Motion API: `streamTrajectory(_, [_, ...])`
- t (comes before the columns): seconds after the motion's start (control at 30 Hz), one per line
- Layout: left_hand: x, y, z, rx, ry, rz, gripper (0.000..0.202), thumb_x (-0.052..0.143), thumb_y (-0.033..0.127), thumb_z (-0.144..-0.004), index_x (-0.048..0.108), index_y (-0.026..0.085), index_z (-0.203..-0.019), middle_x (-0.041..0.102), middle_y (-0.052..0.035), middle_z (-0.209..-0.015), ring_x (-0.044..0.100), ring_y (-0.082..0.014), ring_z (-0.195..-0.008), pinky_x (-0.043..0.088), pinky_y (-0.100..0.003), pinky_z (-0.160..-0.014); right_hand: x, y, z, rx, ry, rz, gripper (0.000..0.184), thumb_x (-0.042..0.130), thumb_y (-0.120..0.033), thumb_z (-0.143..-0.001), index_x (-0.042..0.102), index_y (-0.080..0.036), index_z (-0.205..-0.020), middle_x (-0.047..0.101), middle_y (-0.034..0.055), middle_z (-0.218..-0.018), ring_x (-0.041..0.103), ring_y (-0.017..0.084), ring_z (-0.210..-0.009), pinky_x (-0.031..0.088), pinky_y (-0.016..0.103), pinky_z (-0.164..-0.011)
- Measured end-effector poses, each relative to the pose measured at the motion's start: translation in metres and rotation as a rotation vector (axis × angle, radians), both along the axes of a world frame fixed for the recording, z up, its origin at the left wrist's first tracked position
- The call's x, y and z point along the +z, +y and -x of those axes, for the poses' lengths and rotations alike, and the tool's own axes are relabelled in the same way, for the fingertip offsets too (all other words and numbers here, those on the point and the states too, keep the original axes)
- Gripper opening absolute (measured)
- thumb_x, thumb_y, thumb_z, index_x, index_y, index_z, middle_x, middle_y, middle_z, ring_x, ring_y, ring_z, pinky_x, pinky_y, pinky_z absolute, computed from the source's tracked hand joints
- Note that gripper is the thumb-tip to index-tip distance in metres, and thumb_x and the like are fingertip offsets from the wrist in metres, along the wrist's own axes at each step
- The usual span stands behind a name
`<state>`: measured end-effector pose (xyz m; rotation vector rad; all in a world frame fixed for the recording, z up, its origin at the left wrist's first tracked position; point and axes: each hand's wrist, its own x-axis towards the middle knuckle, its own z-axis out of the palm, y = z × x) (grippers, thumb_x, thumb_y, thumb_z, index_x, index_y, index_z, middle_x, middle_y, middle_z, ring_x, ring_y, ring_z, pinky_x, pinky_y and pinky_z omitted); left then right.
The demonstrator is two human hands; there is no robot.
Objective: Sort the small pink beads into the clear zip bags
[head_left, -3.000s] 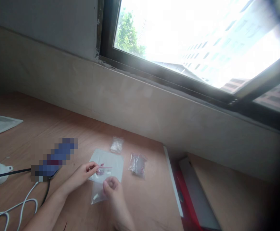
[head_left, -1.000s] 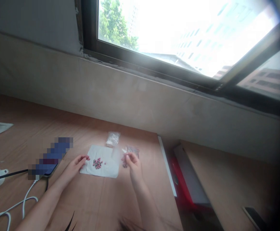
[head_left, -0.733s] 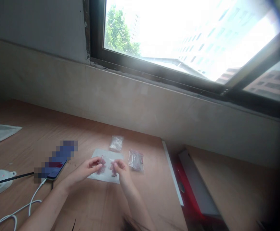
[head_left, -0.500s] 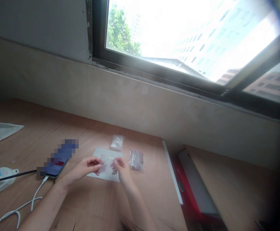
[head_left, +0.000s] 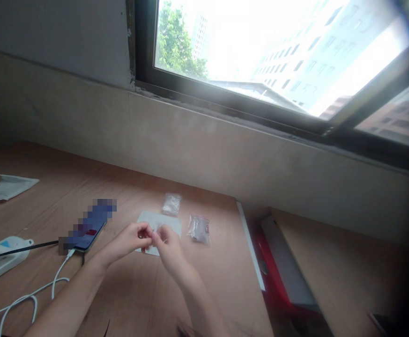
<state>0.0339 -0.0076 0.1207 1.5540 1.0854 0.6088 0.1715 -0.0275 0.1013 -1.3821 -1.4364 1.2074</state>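
My left hand point(head_left: 137, 235) and my right hand point(head_left: 167, 241) meet fingertip to fingertip over a white sheet point(head_left: 171, 221) on the desk. The left pinches a thin red piece point(head_left: 143, 250), a bit of which shows under its fingers. Thumb and forefinger of the right are closed as well, but what lies between them is too small to make out. Just behind the sheet is a small transparent bag point(head_left: 171, 204) with whitish contents. Right of the hands lies another transparent bag point(head_left: 198, 228) with dark and reddish contents.
A phone point(head_left: 91, 234), partly pixelated, lies left of the hands with a white cable point(head_left: 59, 271) plugged in. Farther left are a white power strip point(head_left: 5, 255) and a white packet point(head_left: 9, 187). The desk's right edge borders a gap with a red object point(head_left: 271, 271).
My hands have come together; before, they were apart above the sheet with the thin red piece upright in the left. The right hand moved left. The view shifted slightly.
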Motion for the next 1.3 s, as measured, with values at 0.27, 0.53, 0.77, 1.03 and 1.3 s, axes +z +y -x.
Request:
streamTrajectory(0.27, [-0.005,-0.001,0.001,-0.056,-0.086,0.078,0.021,0.052,0.034,-0.07,0.053,0.014,-0.063,0.051,0.0035,-0.056,0.046,-0.0089,-0.05,0.035,-0.02,-0.049,-0.004,0.01,-0.012,0.178,0.343,0.166,0.02,0.052,-0.033,-0.068,0.05,-0.015,-0.058,0.05,-0.0019,-0.051,0.043,0.008,-0.048,0.032,0.021,-0.05])
streamTrajectory(0.53, [-0.018,0.008,0.0,0.122,-0.211,0.097,0.032,0.035,0.044,-0.079,0.041,0.018,-0.063,0.039,0.0061,-0.051,0.039,-0.0083,-0.046,0.032,-0.02,-0.048,-0.01,0.015,-0.01,-0.114,0.154,0.16,0.016,0.043,-0.012,-0.061,0.044,-0.015,-0.045,0.045,-0.0038,-0.04,0.04,0.007,-0.04,0.029,0.019,-0.042])
streamTrajectory(0.77, [-0.007,0.002,-0.005,0.056,-0.029,-0.101,0.028,0.034,0.039,-0.081,0.041,0.018,-0.063,0.041,0.0048,-0.056,0.039,-0.0096,-0.051,0.03,-0.021,-0.05,-0.022,0.013,-0.001,-0.049,0.029,0.141,0.011,0.046,-0.022,-0.067,0.053,-0.015,-0.073,0.056,-0.0004,-0.055,0.05,0.01,-0.047,0.035,0.019,-0.042])
streamTrajectory(1.03, [-0.019,-0.014,0.008,0.072,0.076,-0.118,0.027,0.036,0.041,-0.079,0.049,0.018,-0.074,0.049,0.0018,-0.068,0.046,-0.0129,-0.064,0.034,-0.022,-0.057,-0.033,0.011,-0.005,-0.174,0.145,0.165,0.022,0.037,-0.01,-0.058,0.054,-0.015,-0.072,0.051,-0.0032,-0.051,0.043,0.007,-0.039,0.032,0.017,-0.036])
streamTrajectory(1.3, [-0.06,-0.023,0.033,0.169,-0.138,0.253,0.032,0.041,0.046,-0.075,0.052,0.016,-0.075,0.051,0.0014,-0.063,0.047,-0.0106,-0.054,0.038,-0.022,-0.052,-0.044,0.003,0.0,0.083,0.508,0.323,0.021,0.044,-0.014,-0.054,0.054,-0.014,-0.073,0.045,-0.0067,-0.045,0.035,0.005,-0.033,0.028,0.017,-0.032])
